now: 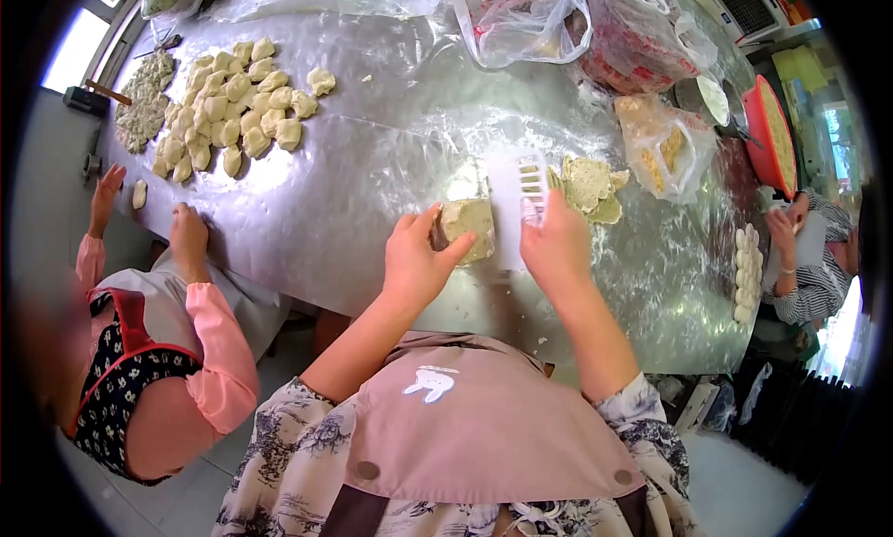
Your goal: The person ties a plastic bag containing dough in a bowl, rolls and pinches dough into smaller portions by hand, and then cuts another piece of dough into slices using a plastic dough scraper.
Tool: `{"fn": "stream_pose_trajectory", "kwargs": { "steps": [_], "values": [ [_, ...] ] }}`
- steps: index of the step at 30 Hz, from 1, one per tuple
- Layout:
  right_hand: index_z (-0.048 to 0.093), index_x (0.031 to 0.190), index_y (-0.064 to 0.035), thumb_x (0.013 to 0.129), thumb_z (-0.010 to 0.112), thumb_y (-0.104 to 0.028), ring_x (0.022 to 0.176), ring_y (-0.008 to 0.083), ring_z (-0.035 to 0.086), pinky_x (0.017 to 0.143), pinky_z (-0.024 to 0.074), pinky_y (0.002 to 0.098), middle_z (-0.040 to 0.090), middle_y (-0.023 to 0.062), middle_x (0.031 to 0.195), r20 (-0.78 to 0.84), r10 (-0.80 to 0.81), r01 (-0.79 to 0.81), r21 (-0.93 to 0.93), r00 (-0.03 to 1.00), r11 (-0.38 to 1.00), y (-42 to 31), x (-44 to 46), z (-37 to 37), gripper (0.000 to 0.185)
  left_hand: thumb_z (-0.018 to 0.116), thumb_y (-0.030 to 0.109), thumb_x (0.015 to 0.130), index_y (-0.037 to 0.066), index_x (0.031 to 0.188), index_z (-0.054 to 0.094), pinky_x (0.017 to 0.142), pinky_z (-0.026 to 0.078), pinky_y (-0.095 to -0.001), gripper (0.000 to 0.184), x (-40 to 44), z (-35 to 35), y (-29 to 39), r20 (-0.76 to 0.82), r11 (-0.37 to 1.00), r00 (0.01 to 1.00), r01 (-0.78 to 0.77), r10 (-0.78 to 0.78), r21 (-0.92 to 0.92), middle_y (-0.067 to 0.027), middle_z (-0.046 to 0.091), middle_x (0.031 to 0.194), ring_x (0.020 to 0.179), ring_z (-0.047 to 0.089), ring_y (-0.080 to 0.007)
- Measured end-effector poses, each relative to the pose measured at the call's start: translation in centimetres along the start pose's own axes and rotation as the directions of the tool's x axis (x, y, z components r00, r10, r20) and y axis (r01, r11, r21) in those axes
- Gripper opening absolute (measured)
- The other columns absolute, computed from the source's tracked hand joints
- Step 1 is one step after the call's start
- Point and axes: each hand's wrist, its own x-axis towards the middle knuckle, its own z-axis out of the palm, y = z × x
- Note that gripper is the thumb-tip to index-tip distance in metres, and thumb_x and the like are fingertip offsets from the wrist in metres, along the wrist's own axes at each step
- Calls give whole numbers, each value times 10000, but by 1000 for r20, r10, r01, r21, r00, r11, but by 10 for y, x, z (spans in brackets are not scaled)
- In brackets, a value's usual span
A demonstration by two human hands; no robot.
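Head view: nearest, the wearer's mauve apron (493,425) at the edge of a metal table (353,230), its top dusted with flour. Left hand (414,258) on the block (468,222), a pale, speckled piece lying on the table before the apron; thumb and forefinger parted by about its width, gripping its left side. Right hand (556,248) closed round the slotted end of a white scraper (506,216), blade just beside the block's right face. Right of the scraper, flat slices (588,185), overlapping. Left, a co-worker in pink sleeves (221,351), with a heap of dough lumps (233,109) beyond. Right edge, a row of pale rolls (747,272); next to it, a second person in striped sleeves (807,300). Farther, a bag of yellowish bits (666,151), a red basin (767,137) and, along the far side, more plastic bags (642,34).
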Motion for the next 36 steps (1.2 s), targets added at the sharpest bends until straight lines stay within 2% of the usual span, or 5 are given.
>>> {"fn": "stream_pose_trajectory", "kwargs": {
  "steps": [2,8,20,32,36],
  "values": [
    [534,939,-2,807,649,-68,710,442,637,630,501,500,645,240,760,-88,-26,30,44,996,999,-12,-8,-20,187,815,366,757,-52,1257,610,756,521,-366,683,-2,2,-2,-18,1000,1000,-15,14,-12,-172,614,960,843,636,-282],
    [498,929,14,774,659,-59,692,421,644,620,518,489,636,227,741,7,-135,135,-42,991,990,-28,-25,-21,235,818,376,774,-31,1266,616,777,519,-341,669,0,-1,1,22,999,999,31,-30,-18,-156,618,981,849,621,-243],
    [505,946,20,775,636,-55,703,391,663,617,526,475,644,205,744,77,-102,111,-120,992,987,-39,3,-2,229,841,351,738,-35,1253,624,670,489,-337,679,0,6,-2,-31,999,1000,-3,4,41,-116,573,854,725,572,-227],
    [510,928,11,786,623,-77,719,426,654,673,524,503,648,226,769,59,-13,15,-39,998,999,-24,14,23,202,842,330,743,-35,1242,625,720,506,-355,655,-2,2,2,-39,999,998,-40,40,9,-140,595,890,764,599,-256],
    [511,945,16,777,642,-77,726,435,650,671,515,510,646,236,775,11,12,-13,5,1000,1000,-13,8,11,233,829,304,784,-33,1318,556,845,523,-347,688,-4,1,1,-9,995,1000,7,-8,-104,-168,636,1054,944,644,-254]
  ]
}}
